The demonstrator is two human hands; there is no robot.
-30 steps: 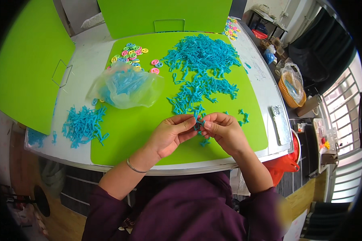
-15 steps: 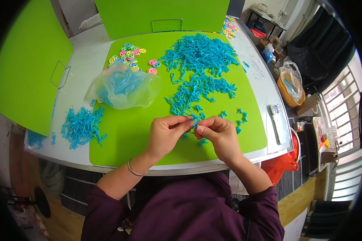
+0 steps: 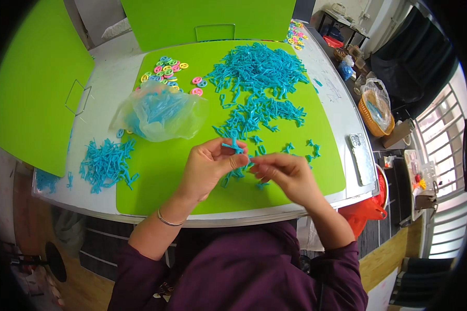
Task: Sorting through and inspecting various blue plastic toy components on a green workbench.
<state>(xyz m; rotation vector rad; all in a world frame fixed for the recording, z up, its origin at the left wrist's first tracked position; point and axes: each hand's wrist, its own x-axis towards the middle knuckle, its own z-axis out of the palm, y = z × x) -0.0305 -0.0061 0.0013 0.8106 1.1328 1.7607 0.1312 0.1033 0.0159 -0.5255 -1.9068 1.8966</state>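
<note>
A small blue-green plastic piece (image 3: 234, 144) with thin arms is pinched between the thumb and fingers of my left hand (image 3: 205, 168), above the green mat (image 3: 161, 192). Close beside it, the thumb and fingers of my right hand (image 3: 290, 176) are drawn together; whatever lies between them cannot be made out. Just beyond my hands spreads a loose group of similar pieces (image 3: 254, 114), which runs back to a large heap (image 3: 264, 67). Several scattered pieces (image 3: 314, 149) lie to the right of my right hand.
A translucent bag (image 3: 163, 114) of blue-green pieces lies left of centre, before colourful rings (image 3: 166, 70). Another pile (image 3: 108, 163) rests on the white table at left. A phone (image 3: 360, 158) lies near the right edge. Green boards (image 3: 31, 93) stand left and behind.
My left hand has turned up, raising a piece above its fingertips. My right hand has drawn slightly away to the right. More loose pieces show around my fingers.
</note>
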